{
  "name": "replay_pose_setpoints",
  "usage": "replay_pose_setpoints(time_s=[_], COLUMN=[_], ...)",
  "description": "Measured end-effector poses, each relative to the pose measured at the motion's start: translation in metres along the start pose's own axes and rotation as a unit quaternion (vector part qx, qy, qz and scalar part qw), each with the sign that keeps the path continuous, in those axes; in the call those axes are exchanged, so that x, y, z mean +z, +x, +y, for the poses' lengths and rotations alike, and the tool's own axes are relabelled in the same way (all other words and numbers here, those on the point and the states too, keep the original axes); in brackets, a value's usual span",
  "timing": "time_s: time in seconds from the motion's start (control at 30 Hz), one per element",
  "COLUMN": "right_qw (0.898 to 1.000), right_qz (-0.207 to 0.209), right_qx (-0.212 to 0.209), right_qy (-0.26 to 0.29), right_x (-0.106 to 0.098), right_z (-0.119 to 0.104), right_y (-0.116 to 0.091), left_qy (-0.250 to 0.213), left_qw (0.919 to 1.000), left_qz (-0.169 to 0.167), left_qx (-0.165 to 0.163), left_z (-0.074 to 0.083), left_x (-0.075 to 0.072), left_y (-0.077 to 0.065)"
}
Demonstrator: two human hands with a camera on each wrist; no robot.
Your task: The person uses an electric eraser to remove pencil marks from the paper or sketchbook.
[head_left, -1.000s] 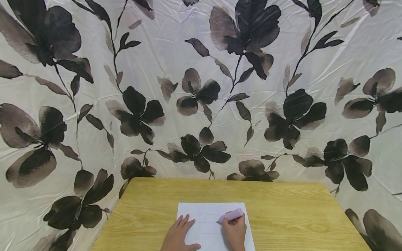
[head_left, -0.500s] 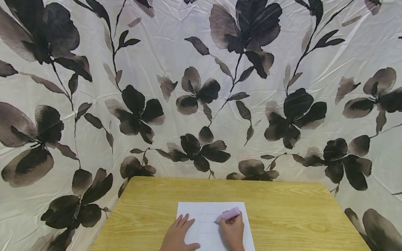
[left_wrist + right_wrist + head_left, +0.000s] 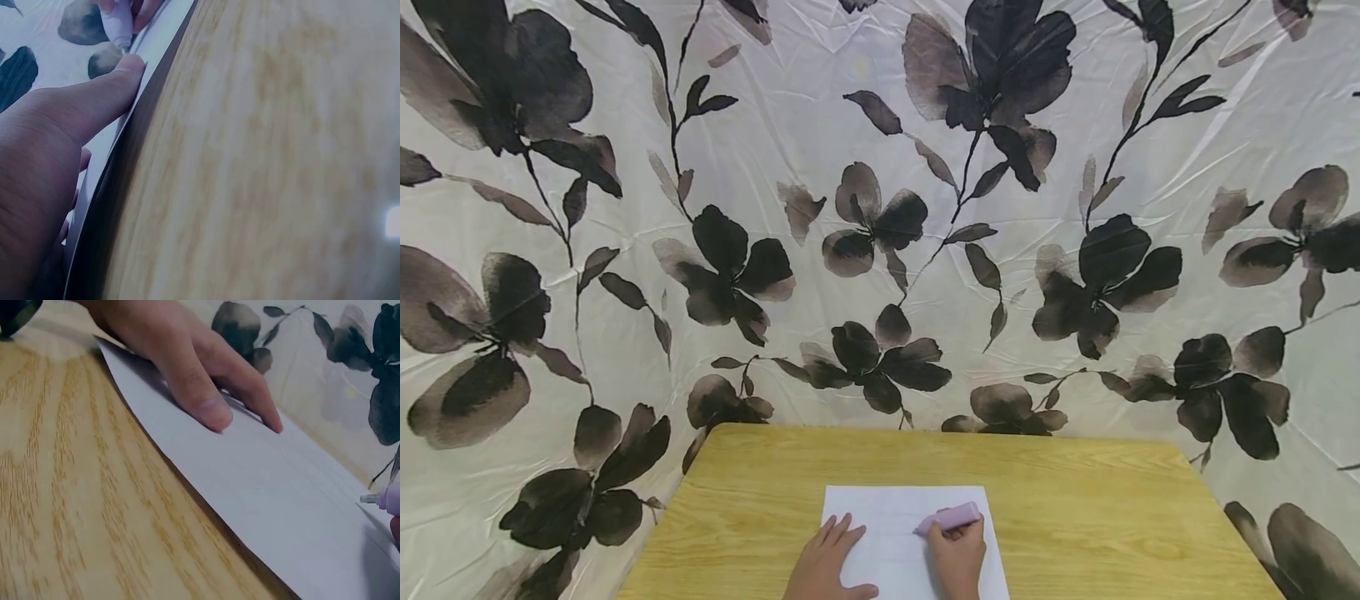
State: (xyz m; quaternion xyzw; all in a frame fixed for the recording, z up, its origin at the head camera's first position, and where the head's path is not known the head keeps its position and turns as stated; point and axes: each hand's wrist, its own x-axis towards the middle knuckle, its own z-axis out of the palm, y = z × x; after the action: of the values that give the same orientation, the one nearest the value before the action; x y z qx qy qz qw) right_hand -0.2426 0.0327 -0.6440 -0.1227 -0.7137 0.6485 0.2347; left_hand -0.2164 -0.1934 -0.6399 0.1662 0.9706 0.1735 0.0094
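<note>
A white sheet of paper (image 3: 898, 571) with faint lines across it lies on the wooden table. Spread over its left side, my left hand (image 3: 826, 562) rests flat, thumb pointing inward. On the right, my right hand (image 3: 958, 558) pinches a thick lilac pen (image 3: 955, 517), its tip down at the paper near the middle. In the right wrist view the pen (image 3: 392, 499) shows a narrow grey tip, while most of the hand holding it is out of frame. The left thumb (image 3: 87, 106) lies near the paper's edge in the left wrist view.
The yellow wood-grain table (image 3: 1090, 508) extends around the sheet on both sides and behind. Beyond its far edge hangs a white cloth (image 3: 820, 83) printed with dark flowers. A dark object (image 3: 17, 314) shows at the top left corner of the right wrist view.
The right hand with the pen shifted slightly left, then a touch back right, and the pen lies at a flatter slant. The left hand has stayed in place on the paper.
</note>
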Motion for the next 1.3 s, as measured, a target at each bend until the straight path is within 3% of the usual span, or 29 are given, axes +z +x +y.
replay_pose_setpoints(time_s=[0.23, 0.9, 1.13, 1.3], right_qw=[1.0, 0.999, 1.0, 0.999], right_qz=[-0.019, -0.031, -0.021, -0.007], right_qx=[-0.009, -0.013, -0.014, -0.016], right_qy=[-0.021, -0.008, 0.002, 0.033], right_x=[-0.0007, 0.0016, 0.0017, 0.0041], right_z=[-0.0023, -0.0014, 0.0025, -0.002], right_y=[-0.0009, -0.0026, -0.005, -0.0016], left_qy=[-0.001, -0.005, 0.003, -0.003], left_qw=[1.0, 0.9999, 0.9998, 0.9998], left_qz=[-0.006, 0.011, 0.009, 0.011], left_qx=[-0.004, 0.001, 0.019, 0.014], left_z=[0.0022, 0.0011, 0.0002, -0.0026], left_x=[-0.0037, -0.0027, -0.0019, -0.0012], left_y=[-0.0009, -0.0023, -0.0029, -0.0015])
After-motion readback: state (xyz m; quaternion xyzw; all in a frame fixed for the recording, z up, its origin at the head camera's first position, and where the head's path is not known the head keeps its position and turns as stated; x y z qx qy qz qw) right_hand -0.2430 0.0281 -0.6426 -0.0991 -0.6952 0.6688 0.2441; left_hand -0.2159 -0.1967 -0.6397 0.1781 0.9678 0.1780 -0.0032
